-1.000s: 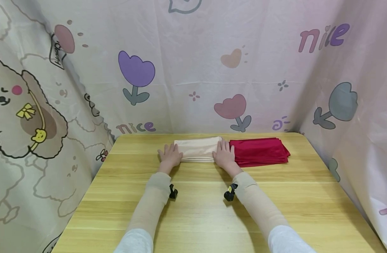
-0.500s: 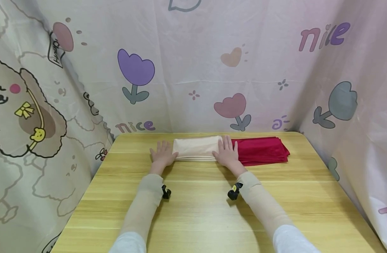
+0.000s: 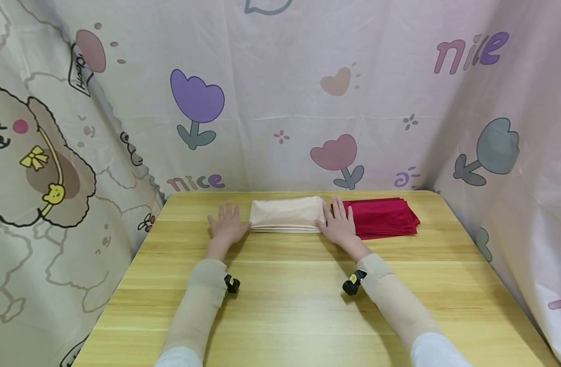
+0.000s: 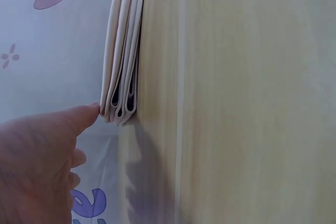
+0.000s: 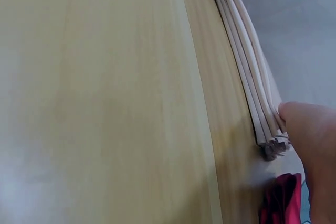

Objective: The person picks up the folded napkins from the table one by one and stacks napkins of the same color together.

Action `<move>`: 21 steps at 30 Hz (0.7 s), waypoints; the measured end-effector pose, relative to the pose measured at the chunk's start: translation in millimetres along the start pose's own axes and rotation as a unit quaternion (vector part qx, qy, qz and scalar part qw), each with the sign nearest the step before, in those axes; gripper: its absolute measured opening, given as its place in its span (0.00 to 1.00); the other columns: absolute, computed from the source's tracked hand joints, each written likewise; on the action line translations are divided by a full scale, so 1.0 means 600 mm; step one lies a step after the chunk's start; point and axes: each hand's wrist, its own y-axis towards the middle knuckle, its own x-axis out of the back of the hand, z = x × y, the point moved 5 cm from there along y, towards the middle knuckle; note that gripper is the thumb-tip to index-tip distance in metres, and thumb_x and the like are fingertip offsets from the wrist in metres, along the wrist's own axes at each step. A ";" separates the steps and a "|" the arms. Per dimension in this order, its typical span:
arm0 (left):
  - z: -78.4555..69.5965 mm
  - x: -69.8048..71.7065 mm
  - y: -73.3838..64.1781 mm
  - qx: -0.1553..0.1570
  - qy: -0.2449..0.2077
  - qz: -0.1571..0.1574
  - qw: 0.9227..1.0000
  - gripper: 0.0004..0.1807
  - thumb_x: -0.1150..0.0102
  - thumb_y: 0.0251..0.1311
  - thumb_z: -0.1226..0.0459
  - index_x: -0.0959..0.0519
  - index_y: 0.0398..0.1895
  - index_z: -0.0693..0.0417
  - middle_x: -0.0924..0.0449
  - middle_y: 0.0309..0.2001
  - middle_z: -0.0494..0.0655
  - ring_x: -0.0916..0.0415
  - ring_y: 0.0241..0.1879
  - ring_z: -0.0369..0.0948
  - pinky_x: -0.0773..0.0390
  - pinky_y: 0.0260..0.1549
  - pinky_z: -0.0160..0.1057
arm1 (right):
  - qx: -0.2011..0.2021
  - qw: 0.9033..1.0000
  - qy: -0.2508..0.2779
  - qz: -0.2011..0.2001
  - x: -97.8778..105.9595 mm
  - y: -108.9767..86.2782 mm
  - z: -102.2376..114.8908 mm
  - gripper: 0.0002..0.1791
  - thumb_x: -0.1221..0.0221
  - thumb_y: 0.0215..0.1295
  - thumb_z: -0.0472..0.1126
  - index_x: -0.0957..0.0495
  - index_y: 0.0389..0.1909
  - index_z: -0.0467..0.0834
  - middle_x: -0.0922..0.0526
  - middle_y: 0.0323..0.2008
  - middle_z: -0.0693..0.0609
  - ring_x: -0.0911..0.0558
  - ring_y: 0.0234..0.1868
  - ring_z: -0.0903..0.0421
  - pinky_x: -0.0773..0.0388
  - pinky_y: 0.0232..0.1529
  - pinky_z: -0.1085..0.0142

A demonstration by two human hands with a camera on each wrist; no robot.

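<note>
A cream cloth (image 3: pixel 286 214), folded into a flat layered strip, lies at the back of the table. My left hand (image 3: pixel 227 225) is at its left end with fingers spread, the thumb tip right at the cloth's corner. In the left wrist view the stacked folds of the cream cloth (image 4: pixel 122 51) show beside that thumb. My right hand (image 3: pixel 339 223) spreads over the gap between the cream cloth and a folded red cloth (image 3: pixel 383 218), its thumb on the cream cloth's right end. Some of the red cloth's left edge is hidden behind this hand.
The wooden table (image 3: pixel 285 306) reaches back to a patterned curtain (image 3: pixel 280 102), which also hangs along both sides. A small black camera (image 3: pixel 232 284) is strapped to the left wrist, another black camera (image 3: pixel 354 283) to the right.
My left hand has slid left, off the cream cloth's end to beside it. My right hand has shifted right, overlapping more of the red cloth. The cloths have stayed nearly in place.
</note>
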 end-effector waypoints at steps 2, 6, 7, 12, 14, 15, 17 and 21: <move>0.002 0.001 -0.004 -0.001 -0.007 -0.001 1.000 0.45 0.63 0.69 0.38 0.62 0.79 0.51 0.74 0.78 0.56 0.76 0.77 0.58 0.71 0.67 0.71 | 0.000 1.000 0.007 -0.004 0.004 -0.005 -0.006 0.41 0.59 0.72 0.64 0.54 0.78 0.47 0.63 0.79 0.41 0.66 0.79 0.43 0.69 0.74 0.40; 0.006 0.006 -0.015 -0.002 -0.019 0.000 1.000 0.45 0.63 0.69 0.37 0.62 0.79 0.50 0.76 0.78 0.55 0.79 0.77 0.57 0.73 0.67 0.71 | -0.001 1.000 0.023 -0.009 0.015 -0.017 -0.015 0.41 0.57 0.71 0.64 0.53 0.77 0.46 0.64 0.79 0.40 0.66 0.79 0.43 0.69 0.74 0.40; 0.007 0.007 -0.018 -0.001 -0.021 0.000 1.000 0.45 0.63 0.69 0.37 0.62 0.79 0.50 0.76 0.78 0.55 0.79 0.77 0.57 0.73 0.67 0.71 | -0.002 1.000 0.023 -0.011 0.017 -0.020 -0.018 0.41 0.57 0.71 0.64 0.53 0.77 0.46 0.64 0.79 0.40 0.66 0.79 0.43 0.68 0.74 0.40; 0.009 0.012 -0.037 -0.004 -0.032 -0.006 0.999 0.44 0.64 0.70 0.38 0.61 0.79 0.51 0.75 0.78 0.56 0.81 0.77 0.57 0.78 0.66 0.70 | -0.007 1.000 0.024 -0.013 0.024 -0.034 -0.030 0.41 0.57 0.72 0.63 0.53 0.77 0.45 0.66 0.79 0.40 0.66 0.79 0.42 0.67 0.74 0.40; 0.009 0.013 -0.044 -0.007 -0.039 -0.009 0.999 0.44 0.64 0.70 0.38 0.60 0.78 0.52 0.76 0.78 0.56 0.81 0.77 0.56 0.79 0.65 0.69 | -0.011 1.000 0.023 -0.012 0.026 -0.040 -0.035 0.41 0.57 0.72 0.63 0.54 0.77 0.45 0.66 0.79 0.41 0.67 0.79 0.42 0.67 0.74 0.40; 0.008 0.013 -0.047 -0.008 -0.044 -0.011 0.999 0.44 0.64 0.70 0.38 0.60 0.78 0.52 0.76 0.78 0.55 0.82 0.76 0.56 0.80 0.65 0.69 | -0.012 1.000 0.023 -0.012 0.028 -0.043 -0.038 0.41 0.57 0.72 0.63 0.54 0.77 0.45 0.66 0.79 0.40 0.67 0.79 0.42 0.67 0.74 0.40; 0.007 0.015 -0.053 -0.012 -0.049 -0.017 0.999 0.43 0.64 0.70 0.39 0.60 0.78 0.52 0.75 0.78 0.56 0.81 0.77 0.57 0.81 0.64 0.69 | -0.015 0.999 0.027 -0.012 0.031 -0.049 -0.042 0.42 0.57 0.72 0.63 0.54 0.77 0.45 0.66 0.78 0.40 0.67 0.79 0.42 0.66 0.74 0.40; 0.003 0.019 -0.064 -0.020 -0.052 -0.031 0.998 0.43 0.64 0.71 0.40 0.59 0.78 0.52 0.74 0.78 0.56 0.79 0.77 0.57 0.80 0.65 0.69 | -0.018 0.999 0.040 -0.021 0.042 -0.061 -0.051 0.42 0.56 0.72 0.62 0.54 0.77 0.44 0.66 0.78 0.39 0.67 0.78 0.41 0.67 0.74 0.39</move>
